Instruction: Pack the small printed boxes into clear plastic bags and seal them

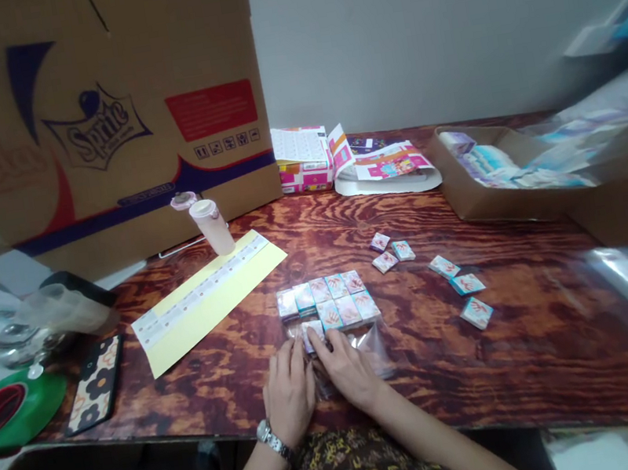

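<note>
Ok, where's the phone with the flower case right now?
In the head view, the phone in a floral case lies toward the left edge of the wooden table, between the green roll of tape and the yellow sheet.

Lighting: bright, even indoor light, apparently from overhead. Shadows: soft and short, beneath the left hand (288, 394), right hand (343, 365) and small cartons (468, 284). Glare: pale sheen across the varnished wooden tabletop (543, 326) at right; sharp highlights on the clear plastic bag (373, 349). Blur: heavy smearing along the right edge, over the open cardboard tray (461, 188). Distortion: wide-angle bowing toward the edges, with the large printed carton (93, 119) leaning inward. Focus: sharpest at centre.
</note>
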The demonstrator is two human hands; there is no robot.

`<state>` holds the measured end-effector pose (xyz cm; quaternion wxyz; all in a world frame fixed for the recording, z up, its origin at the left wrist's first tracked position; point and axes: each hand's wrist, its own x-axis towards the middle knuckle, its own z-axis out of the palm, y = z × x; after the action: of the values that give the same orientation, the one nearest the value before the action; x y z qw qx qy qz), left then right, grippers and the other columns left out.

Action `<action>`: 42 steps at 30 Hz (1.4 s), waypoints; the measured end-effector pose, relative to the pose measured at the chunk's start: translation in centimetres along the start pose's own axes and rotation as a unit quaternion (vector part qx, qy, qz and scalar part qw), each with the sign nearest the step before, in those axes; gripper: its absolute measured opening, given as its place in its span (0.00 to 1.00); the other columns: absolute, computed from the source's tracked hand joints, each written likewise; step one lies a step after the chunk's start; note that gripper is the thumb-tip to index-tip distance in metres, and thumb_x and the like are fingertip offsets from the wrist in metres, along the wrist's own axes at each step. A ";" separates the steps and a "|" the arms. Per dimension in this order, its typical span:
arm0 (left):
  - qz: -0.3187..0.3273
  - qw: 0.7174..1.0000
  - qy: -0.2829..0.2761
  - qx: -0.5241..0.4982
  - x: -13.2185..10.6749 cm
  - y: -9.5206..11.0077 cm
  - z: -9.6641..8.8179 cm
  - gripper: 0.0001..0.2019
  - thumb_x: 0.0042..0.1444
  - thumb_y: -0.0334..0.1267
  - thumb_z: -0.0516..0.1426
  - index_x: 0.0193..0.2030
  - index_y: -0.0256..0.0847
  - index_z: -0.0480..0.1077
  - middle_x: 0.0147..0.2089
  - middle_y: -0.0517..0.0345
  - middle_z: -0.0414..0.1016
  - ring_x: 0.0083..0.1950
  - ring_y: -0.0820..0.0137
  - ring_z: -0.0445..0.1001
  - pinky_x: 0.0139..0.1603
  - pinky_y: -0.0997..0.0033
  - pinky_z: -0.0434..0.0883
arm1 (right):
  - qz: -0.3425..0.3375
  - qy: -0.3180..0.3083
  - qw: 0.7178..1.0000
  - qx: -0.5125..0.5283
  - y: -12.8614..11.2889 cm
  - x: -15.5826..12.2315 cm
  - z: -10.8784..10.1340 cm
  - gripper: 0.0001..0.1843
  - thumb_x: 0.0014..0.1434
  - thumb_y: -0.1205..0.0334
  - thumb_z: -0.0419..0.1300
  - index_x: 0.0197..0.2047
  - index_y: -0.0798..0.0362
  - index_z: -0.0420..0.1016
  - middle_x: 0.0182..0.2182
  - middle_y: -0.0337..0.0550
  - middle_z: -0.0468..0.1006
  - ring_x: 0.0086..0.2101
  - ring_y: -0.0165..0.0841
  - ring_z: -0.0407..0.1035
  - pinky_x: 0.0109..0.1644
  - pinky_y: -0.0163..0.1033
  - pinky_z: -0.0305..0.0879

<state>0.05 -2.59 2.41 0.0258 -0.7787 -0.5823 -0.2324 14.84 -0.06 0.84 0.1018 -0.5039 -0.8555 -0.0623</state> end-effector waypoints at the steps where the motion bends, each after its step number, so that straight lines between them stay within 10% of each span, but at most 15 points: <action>1: 0.002 1.000 0.003 0.000 0.0 0.0 0.1 0.21 0.57 0.33 0.49 0.57 0.34 0.58 0.51 0.44 0.67 0.50 0.62 0.66 0.46 0.64 0.71 | -0.006 -0.004 1.000 -0.007 0.1 -0.1 -0.1 0.26 0.61 0.68 0.48 0.62 0.53 0.51 0.34 0.47 0.66 0.34 0.35 0.64 0.33 0.36 0.65; 12: 0.047 0.997 0.054 0.020 0.6 -0.8 1.2 0.08 0.58 0.29 0.49 0.38 0.38 0.68 0.37 0.52 0.73 0.36 0.72 0.72 0.38 0.74 0.71 | 0.006 -0.028 0.999 -0.022 1.0 1.9 0.1 0.25 0.60 0.69 0.48 0.60 0.50 0.55 0.37 0.50 0.72 0.32 0.35 0.67 0.34 0.40 0.61; 29: 0.062 0.993 -0.006 0.105 1.1 -0.3 0.9 0.10 0.56 0.31 0.50 0.43 0.38 0.69 0.40 0.52 0.71 0.38 0.69 0.68 0.34 0.74 0.66 | -0.029 -0.034 0.999 0.017 2.5 0.1 -1.5 0.27 0.60 0.67 0.49 0.62 0.45 0.52 0.27 0.41 0.72 0.27 0.32 0.67 0.33 0.38 0.60; 33: 0.072 0.991 -0.001 0.110 1.2 -0.4 1.2 0.12 0.57 0.34 0.50 0.46 0.40 0.69 0.43 0.52 0.70 0.39 0.68 0.68 0.30 0.75 0.66 | 0.009 0.011 1.000 0.027 8.9 -1.8 -3.9 0.22 0.62 0.60 0.48 0.59 0.41 0.57 0.29 0.39 0.72 0.29 0.30 0.66 0.36 0.35 0.60; 36: 0.086 0.990 -0.006 0.116 1.3 -0.6 1.5 0.14 0.57 0.35 0.50 0.48 0.42 0.68 0.46 0.51 0.69 0.40 0.67 0.68 0.29 0.75 0.66 | 0.253 0.026 0.967 -0.020 17.4 -3.5 -5.8 0.20 0.62 0.61 0.46 0.56 0.49 0.63 0.40 0.48 0.71 0.39 0.34 0.66 0.42 0.36 0.60; 39: 0.095 0.988 -0.018 0.122 1.3 -0.6 1.4 0.14 0.57 0.35 0.49 0.49 0.42 0.68 0.47 0.50 0.69 0.41 0.66 0.68 0.28 0.74 0.67 | 0.381 -0.085 0.919 -0.056 25.2 -5.1 -6.3 0.25 0.58 0.57 0.52 0.59 0.46 0.59 0.53 0.53 0.62 0.47 0.42 0.61 0.45 0.44 0.60; 42: 0.098 0.989 -0.024 0.108 1.3 -0.5 1.2 0.14 0.58 0.36 0.47 0.48 0.41 0.68 0.46 0.50 0.68 0.41 0.66 0.68 0.31 0.74 0.69 | 0.354 -0.176 0.918 -0.024 29.2 -6.4 -5.5 0.31 0.55 0.57 0.56 0.61 0.48 0.55 0.59 0.54 0.55 0.54 0.44 0.55 0.50 0.44 0.57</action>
<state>0.25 -0.84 1.70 0.1182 -0.8298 -0.5254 -0.1463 44.01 7.54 4.79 -0.0467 -0.7786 -0.6240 0.0470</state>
